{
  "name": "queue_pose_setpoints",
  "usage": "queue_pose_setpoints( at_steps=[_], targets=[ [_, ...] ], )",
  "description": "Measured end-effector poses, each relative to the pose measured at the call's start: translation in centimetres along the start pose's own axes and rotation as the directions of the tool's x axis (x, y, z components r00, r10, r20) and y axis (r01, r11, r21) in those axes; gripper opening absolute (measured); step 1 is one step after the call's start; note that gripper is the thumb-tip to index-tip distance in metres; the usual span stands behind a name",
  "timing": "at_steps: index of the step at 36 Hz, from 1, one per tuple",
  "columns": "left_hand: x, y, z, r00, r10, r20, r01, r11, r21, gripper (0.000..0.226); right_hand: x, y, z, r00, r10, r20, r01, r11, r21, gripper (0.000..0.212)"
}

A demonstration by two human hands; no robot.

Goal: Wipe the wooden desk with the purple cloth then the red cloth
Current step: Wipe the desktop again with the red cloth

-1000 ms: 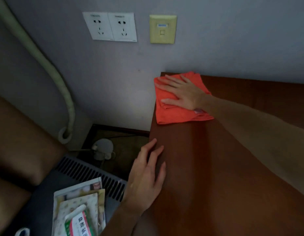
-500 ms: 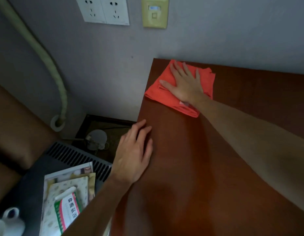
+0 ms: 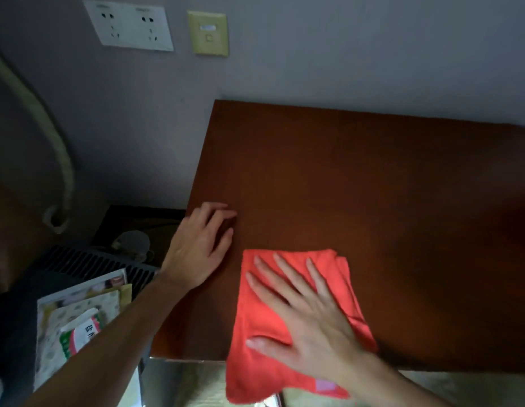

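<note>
Desk (image 3: 358, 177): smooth reddish-brown wood, flat rectangular top, its back edge against a grey wall (image 3: 343, 54).
Cloth (image 3: 255, 333): red, soft-looking, folded into a rough rectangle with layered edges at the right; it lay at the desk's near edge, and its lower end hung past that edge.
Right hand (image 3: 308, 327): flat, palm down on the cloth, fingers (image 3: 284, 274) spread wide and straight, thumb out to the left; nothing was gripped.
Left hand (image 3: 199, 248): palm down at the desk's left edge, just beside the cloth but apart from it, fingers loosely together and slightly bent, tips on the wood.
Sockets (image 3: 129, 24): white plates on the wall.
</note>
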State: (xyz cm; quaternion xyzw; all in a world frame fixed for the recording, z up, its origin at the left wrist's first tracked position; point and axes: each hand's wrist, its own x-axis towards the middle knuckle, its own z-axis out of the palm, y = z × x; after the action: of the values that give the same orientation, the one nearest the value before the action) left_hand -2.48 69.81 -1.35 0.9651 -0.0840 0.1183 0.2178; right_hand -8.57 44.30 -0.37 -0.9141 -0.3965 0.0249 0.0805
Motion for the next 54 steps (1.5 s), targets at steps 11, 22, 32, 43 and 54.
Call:
queue_pose_setpoints(
  at_steps=[11, 22, 32, 43, 54],
  targets=[
    [3.3, 1.9, 1.8, 0.953, -0.302, -0.015, 0.287, 0.920, -0.266, 0.054, 13.7, 13.6, -2.5, 0.973, -0.219, 0.079, 0.222, 0.975, -0.029, 0.077],
    [3.4, 2.3, 2.4, 0.973, -0.207, 0.102, 0.199, 0.977, 0.078, 0.058, 29.3, 25.5, -4.3, 1.000, 0.016, -0.023, -0.017, 0.999, -0.040, 0.089],
    [3.4, 2.4, 2.2, 0.970, -0.211, 0.119, 0.205, 0.977, 0.063, 0.056, 34.1, 27.6, -3.8, 0.907, 0.380, -0.181, -0.379, 0.925, 0.043, 0.079],
    [3.5, 2.6, 1.9, 0.969, -0.230, 0.095, 0.229, 0.973, 0.019, 0.064, 17.3, 18.2, -2.9, 0.828, 0.551, -0.104, -0.547, 0.834, 0.064, 0.102],
    [3.0, 4.2, 1.7, 0.970, -0.232, 0.072, 0.231, 0.973, 0.021, 0.055, -7.2, 5.2, -0.5, 0.912, 0.382, -0.149, -0.384, 0.923, 0.021, 0.098]
  ],
)
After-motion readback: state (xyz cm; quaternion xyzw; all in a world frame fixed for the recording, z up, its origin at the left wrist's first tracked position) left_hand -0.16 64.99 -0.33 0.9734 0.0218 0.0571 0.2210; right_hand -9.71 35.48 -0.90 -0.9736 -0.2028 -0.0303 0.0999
